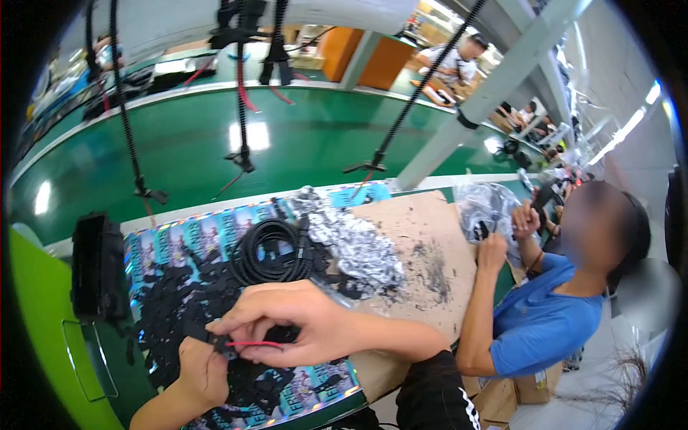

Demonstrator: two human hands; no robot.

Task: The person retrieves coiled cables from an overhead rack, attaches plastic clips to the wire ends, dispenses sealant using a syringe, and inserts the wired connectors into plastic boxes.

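Over the littered bench, my right hand is closed, its fingertips pinching a small black part with a red wire sticking out. My left hand meets it from below, closed on the dark end of the same black part. What exactly the part is stays too small to make out. Just beyond my hands lies a coil of black corrugated tube. Many small black pieces are scattered around it on a printed colourful sheet.
A black bin stands at the left. Crumpled silvery wrap and cardboard lie to the right. Black tubes with clips hang above the green conveyor belt. A person in a blue shirt works close at my right.
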